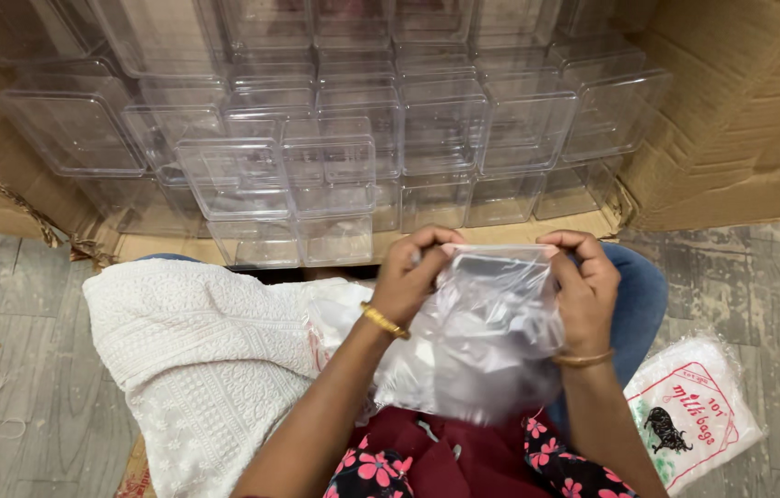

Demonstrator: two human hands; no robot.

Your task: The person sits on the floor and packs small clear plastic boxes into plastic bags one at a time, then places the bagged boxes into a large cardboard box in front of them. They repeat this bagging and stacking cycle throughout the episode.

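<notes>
Both hands are up at the top edge of a clear plastic bag point(482, 332), and it looks like the step in hand is pinching the mouth of the bag, either to pull it open or press it shut; I cannot tell which. The left hand point(413, 277) is curled tight, with its fingertips nipping the bag's top edge at the left corner. The right hand point(583, 281) is curled tight too, nipping the same edge at the right corner. So both hands are closed on the bag, not wide. The bag hangs down from the fingers, between the two wrists, and rests on the lap just below the hands. Something see-through seems to be inside it, but it is too blurry to name. I think the next move needs a soft, even grip from both sides, because the plastic is thin and slippery and could slide out of the fingers. Just past the hands, farther away, stands a big stack of clear plastic boxes point(334, 166) inside a cardboard carton point(750, 120). A white cloth point(196, 360) lies beside the left arm. A flat packet of bags point(694, 415) lies on the floor near the right elbow, apart from the hand.
</notes>
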